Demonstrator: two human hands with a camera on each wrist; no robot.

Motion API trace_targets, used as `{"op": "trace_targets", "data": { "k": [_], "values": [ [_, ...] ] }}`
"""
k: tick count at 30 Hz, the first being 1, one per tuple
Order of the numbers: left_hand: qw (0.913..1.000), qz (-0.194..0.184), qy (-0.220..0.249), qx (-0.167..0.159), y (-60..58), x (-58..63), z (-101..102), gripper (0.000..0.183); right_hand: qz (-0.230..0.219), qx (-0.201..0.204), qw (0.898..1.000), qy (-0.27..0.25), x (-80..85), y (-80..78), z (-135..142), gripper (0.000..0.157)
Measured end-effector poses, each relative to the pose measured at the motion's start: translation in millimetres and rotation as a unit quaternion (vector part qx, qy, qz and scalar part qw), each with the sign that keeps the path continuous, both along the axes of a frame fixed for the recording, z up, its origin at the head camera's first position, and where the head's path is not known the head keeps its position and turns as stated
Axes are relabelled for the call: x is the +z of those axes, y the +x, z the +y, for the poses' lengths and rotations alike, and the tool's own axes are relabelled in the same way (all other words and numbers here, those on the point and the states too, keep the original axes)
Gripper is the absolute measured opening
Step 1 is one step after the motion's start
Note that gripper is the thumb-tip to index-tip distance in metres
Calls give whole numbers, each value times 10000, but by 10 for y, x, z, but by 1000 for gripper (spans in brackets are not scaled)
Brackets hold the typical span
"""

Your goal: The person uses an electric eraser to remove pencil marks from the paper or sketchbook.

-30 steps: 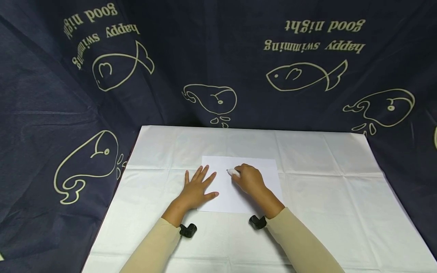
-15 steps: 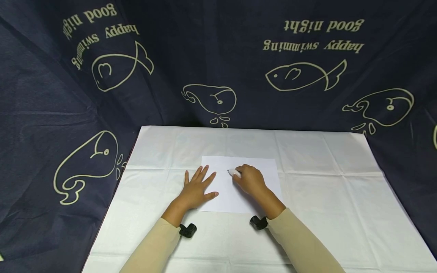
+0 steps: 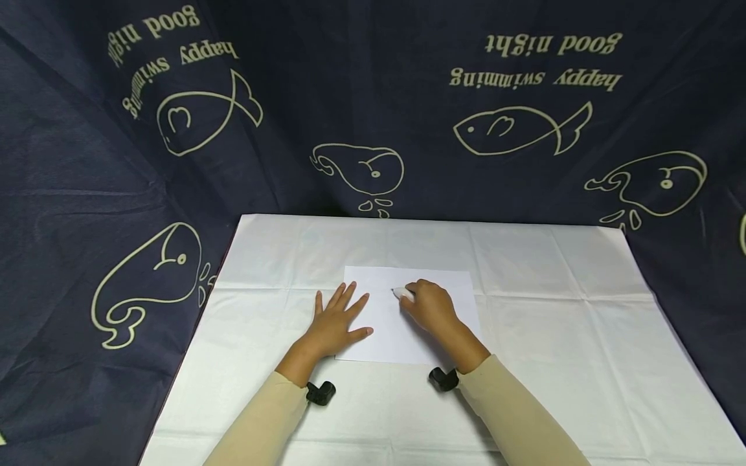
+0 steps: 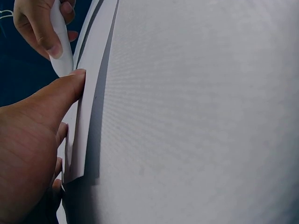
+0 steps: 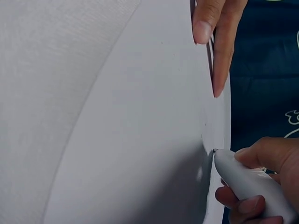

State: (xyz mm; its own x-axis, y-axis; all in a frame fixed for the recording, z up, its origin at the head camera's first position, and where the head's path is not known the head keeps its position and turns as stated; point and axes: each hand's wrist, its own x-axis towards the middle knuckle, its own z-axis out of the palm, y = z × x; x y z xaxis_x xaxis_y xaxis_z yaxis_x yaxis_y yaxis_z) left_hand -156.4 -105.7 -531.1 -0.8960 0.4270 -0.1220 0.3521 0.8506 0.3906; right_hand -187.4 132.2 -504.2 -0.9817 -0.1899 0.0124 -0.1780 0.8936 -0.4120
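Note:
A white sheet of paper (image 3: 408, 343) lies on the white-covered table. My left hand (image 3: 333, 327) rests on its left part, fingers spread; in the left wrist view the thumb (image 4: 60, 93) presses near the paper's edge. My right hand (image 3: 432, 305) grips a white, thick-bodied, pen-like tool (image 3: 402, 293) with a small dark tip. In the right wrist view the tool (image 5: 252, 186) has fingers and thumb curled round it. Its tip is right at the paper's surface, in the upper middle of the sheet. What kind of tool it is, I cannot tell.
A creased white cloth (image 3: 553, 362) covers the table. Behind and to the left hangs a dark blue curtain (image 3: 408, 77) printed with fish, whales and words. Black cameras (image 3: 321, 393) sit at both wrists, below beige sleeves.
My right hand has slid slightly to the right over the paper, carrying the white tool and its tip with it. My left hand and the sheet stay where they were.

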Motion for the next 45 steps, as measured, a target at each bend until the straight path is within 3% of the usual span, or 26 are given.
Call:
{"op": "trace_targets", "data": {
  "k": [17, 25, 45],
  "values": [
    [10000, -84, -42, 19, -9, 13, 0, 76, -48, 252, 9997, 21, 18, 130, 54, 33],
    [10000, -68, -12, -7, -5, 5, 3, 75, 194, -86, 9997, -79, -9, 59, 74, 29],
    [9999, -104, -75, 21, -6, -34, -4, 77, 28, 39, 10000, -41, -17, 14, 21, 29]
  ]
}}
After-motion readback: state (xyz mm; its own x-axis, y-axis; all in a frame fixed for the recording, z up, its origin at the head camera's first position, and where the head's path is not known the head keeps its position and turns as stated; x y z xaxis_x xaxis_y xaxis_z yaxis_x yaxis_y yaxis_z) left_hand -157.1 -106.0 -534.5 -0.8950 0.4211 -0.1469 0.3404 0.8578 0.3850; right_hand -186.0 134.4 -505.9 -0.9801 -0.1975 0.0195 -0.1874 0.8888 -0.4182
